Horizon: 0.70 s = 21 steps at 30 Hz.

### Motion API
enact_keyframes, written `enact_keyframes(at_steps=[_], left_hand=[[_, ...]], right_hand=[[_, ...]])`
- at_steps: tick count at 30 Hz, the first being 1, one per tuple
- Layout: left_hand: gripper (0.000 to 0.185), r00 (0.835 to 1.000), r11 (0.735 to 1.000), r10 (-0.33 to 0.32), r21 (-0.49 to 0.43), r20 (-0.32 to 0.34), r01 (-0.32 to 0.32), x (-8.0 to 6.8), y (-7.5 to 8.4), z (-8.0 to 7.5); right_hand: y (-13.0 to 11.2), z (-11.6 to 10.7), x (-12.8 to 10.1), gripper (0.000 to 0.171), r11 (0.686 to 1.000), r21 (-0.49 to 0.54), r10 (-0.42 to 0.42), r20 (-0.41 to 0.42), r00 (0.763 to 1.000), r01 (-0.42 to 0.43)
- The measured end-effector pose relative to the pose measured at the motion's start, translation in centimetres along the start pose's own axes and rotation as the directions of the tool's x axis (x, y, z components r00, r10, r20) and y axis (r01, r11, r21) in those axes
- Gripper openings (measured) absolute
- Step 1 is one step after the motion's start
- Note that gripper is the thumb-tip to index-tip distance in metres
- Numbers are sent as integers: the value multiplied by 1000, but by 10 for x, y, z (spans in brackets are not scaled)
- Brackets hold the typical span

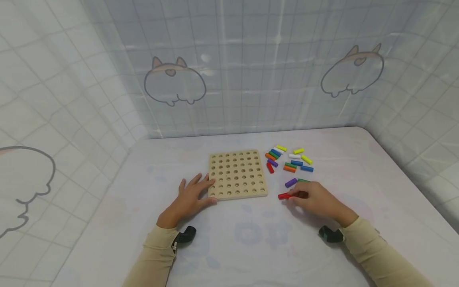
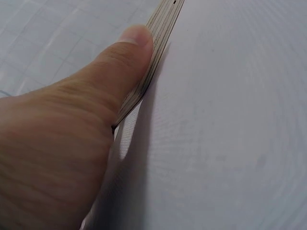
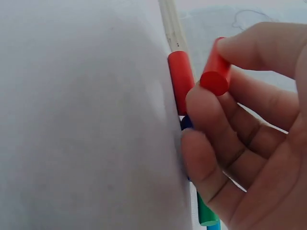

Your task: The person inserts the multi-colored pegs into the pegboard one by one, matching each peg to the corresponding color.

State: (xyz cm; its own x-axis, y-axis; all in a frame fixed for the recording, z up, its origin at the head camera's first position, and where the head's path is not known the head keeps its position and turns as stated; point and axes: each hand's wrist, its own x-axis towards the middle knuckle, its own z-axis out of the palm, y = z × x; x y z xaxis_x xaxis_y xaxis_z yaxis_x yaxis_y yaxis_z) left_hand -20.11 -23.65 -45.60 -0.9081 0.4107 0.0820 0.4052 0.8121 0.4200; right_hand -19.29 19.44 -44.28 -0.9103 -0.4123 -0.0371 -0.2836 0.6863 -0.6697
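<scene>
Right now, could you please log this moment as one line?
left hand steadies peg board | right hand pinches red peg | board holes unfilled

The left hand fills the lower left of the frame, seen from close behind the thumb. The thumb lies stretched out along the side edge of the board, its tip pressed flat against the wood. The board is seen edge-on, a thin pale slab with layered lines running along its side, going from the middle of the frame up to the top edge. It lies flat on the surface, which is pale and covers the right half. A soft shadow falls on the surface just beside the board and hand. A pale gridded wall shows at upper left.
</scene>
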Motion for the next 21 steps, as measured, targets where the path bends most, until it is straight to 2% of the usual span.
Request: enact_keyframes(at_steps=[6, 11, 21], left_hand=[[75, 1000, 1000, -1, -12, 3, 1, -1, 2, -1], [74, 1000, 1000, -1, -16, -18, 0, -1, 1, -2], [71, 996, 1000, -26, -15, -84, 25, 1, 2, 7]], right_hand=[[2, -8, 8, 23, 989, 137, 60, -61, 996, -52], [2, -12, 18, 29, 969, 246, 72, -127, 989, -39], [-6, -14, 41, 41, 937, 350, 77, -185, 980, -8]])
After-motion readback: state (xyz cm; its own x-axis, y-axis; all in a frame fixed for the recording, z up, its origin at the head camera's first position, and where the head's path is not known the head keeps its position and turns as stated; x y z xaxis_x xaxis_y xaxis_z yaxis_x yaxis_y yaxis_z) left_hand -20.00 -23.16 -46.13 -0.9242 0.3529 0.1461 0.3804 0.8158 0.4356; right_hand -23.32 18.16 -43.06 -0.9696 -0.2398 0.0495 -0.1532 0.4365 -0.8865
